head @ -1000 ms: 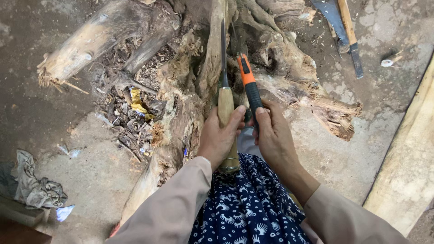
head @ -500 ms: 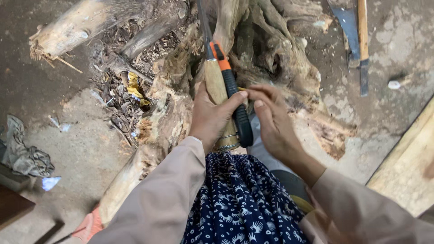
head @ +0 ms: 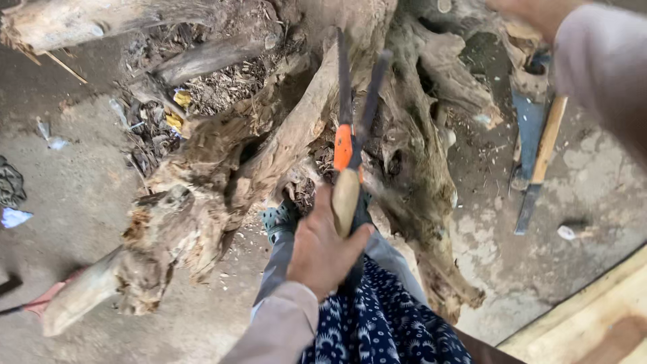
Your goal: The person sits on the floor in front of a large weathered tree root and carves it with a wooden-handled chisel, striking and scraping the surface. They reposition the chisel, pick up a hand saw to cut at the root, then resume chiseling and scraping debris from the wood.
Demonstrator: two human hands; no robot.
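My left hand [head: 328, 253] grips two chisel-like tools together in one fist. One has a pale wooden handle [head: 346, 199]; the other has an orange and black handle [head: 343, 145]. Their dark blades [head: 345, 74] point up and away, over a big gnarled tree root [head: 290, 145] lying on the concrete floor. My right hand [head: 532, 13] is raised at the top right edge, blurred and partly cut off, with its grey sleeve [head: 600, 61] below it; nothing shows in it. My blue patterned clothing [head: 377, 323] fills the bottom centre.
A blue-bladed axe with a wooden handle [head: 536, 131] and a slim dark tool [head: 527, 209] lie on the floor to the right of the root. A pale plank [head: 593, 323] runs along the lower right corner. Bark litter [head: 168, 114] and a rag [head: 10, 183] lie at left.
My right hand has let go of the tool handles and swung up to the top right. My left hand now holds both tools alone, and the view has shifted.
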